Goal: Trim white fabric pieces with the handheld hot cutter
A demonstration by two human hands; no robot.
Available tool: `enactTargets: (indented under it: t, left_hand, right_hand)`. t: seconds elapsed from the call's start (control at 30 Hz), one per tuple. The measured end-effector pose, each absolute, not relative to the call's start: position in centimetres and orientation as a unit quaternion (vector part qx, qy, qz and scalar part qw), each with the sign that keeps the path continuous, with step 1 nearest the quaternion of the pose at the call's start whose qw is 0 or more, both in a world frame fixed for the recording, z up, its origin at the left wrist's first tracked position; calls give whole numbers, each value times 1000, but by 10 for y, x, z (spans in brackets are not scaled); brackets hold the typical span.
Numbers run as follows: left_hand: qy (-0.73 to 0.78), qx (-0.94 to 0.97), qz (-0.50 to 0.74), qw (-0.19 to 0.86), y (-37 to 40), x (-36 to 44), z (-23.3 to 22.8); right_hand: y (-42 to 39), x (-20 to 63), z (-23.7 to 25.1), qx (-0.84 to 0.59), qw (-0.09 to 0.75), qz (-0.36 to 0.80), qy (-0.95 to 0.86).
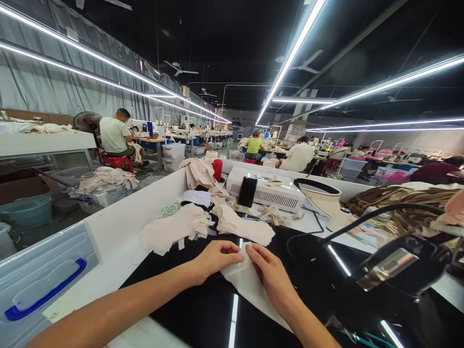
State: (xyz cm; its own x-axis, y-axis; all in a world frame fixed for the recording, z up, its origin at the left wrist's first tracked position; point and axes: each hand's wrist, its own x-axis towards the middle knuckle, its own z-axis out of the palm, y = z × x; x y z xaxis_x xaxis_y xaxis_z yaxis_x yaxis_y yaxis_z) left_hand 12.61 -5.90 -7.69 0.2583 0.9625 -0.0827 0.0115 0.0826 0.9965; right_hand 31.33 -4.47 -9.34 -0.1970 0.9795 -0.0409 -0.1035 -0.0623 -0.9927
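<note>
My left hand (217, 259) and my right hand (266, 268) meet over the black table top, each pinching the upper part of a cream fabric piece (241, 276). Its lower end runs down under my right forearm. Just beyond my hands lie two stacks of cut cream pieces, a left stack (177, 227) and a right stack (241, 223). Whether a second layer is between my fingers cannot be made out.
A black phone (247, 192) leans against a white slotted box (279, 193). At right stands a black machine (406, 266) with a cable. A clear bin with a blue handle (47, 290) is at left. Co-workers sit farther off, one in a green top (254, 144).
</note>
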Motion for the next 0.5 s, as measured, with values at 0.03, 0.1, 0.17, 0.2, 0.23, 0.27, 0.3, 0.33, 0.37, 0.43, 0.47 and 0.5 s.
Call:
enactTargets:
  t: [0.03, 0.1, 0.17, 0.2, 0.23, 0.27, 0.3, 0.33, 0.37, 0.43, 0.47, 0.5]
  left_hand:
    - [450, 545, 410, 576, -58, 126, -76]
    - [450, 556, 410, 566, -56, 126, -76]
    - [452, 563, 410, 557, -53, 127, -76]
    - [454, 567, 411, 552, -51, 127, -76]
    - [455, 570, 414, 545, -49, 128, -76]
    - [457, 572, 417, 538, -47, 128, -75]
    - [458, 575, 422, 530, -44, 128, -74]
    - [459, 578, 427, 522, -42, 128, -73]
    - [460, 581, 433, 513, -39, 127, -72]
    - [464, 585, 446, 494, -33, 126, -67]
    - [467, 586, 452, 484, -28, 124, -64]
    - [471, 587, 459, 473, -24, 123, -61]
  right_hand:
    - [-44, 313, -94, -431, 465, 586, -505]
    - [-43, 311, -94, -427, 469, 584, -507]
    - [-42, 309, -94, -424, 471, 580, -511]
    - [-41, 309, -93, -424, 470, 579, -514]
    - [-41, 309, -92, -425, 468, 577, -517]
    - [-40, 308, -91, -426, 466, 575, -521]
    - [-40, 308, -90, -426, 464, 572, -525]
    - [-40, 308, -88, -425, 462, 569, -531]
    - [-39, 308, -87, -423, 460, 566, -538]
    - [-38, 309, -85, -420, 452, 558, -555]
    - [-36, 310, -84, -420, 447, 552, -564]
    - [-35, 311, -83, -423, 443, 544, -573]
